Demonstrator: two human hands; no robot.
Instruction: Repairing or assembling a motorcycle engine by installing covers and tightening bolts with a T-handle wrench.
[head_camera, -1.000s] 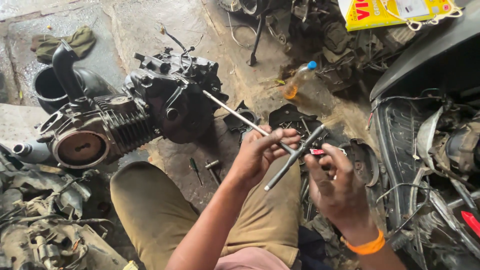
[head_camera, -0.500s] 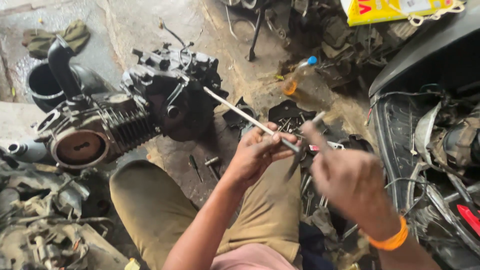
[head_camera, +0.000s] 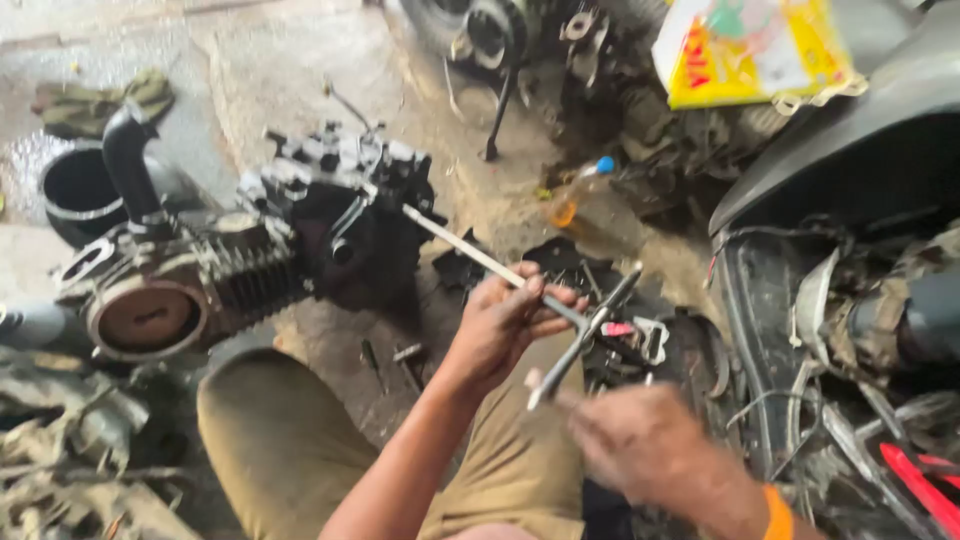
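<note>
Your left hand (head_camera: 505, 325) sits at centre frame, fingers curled around the shaft of a T-handled wrench (head_camera: 520, 285), thumb on top. The wrench's long shaft runs from your grip up and to the left, its far end meeting the dark engine block (head_camera: 340, 215) in the upper-left middle of the frame. The crossbar of the wrench slants from upper right to lower left, just right of your left fingers.

Your right hand (head_camera: 640, 445) is at lower centre-right, badly blurred. It sits just below the lower end of the crossbar; whether it touches the bar, and whether the fingers are open or curled, cannot be told. An orange wristband (head_camera: 778, 515) shows at its wrist near the bottom edge.

Around you:
- Finned cylinder (head_camera: 240, 275) with a round rusty opening, left of the engine block, at left-centre.
- Black bucket (head_camera: 75, 195) with a bent black pipe, upper left.
- Your knee in tan trousers (head_camera: 280, 440), lower left-centre.
- Small plastic bottle (head_camera: 580, 190) with a blue cap, lying on the stained concrete floor, upper centre-right.
- Yellow bag (head_camera: 755, 50), top right.
- Dark scooter bodywork (head_camera: 850, 150) with exposed wiring, right edge.
- Loose bolts and small parts on the floor between your knee and the engine block.
</note>
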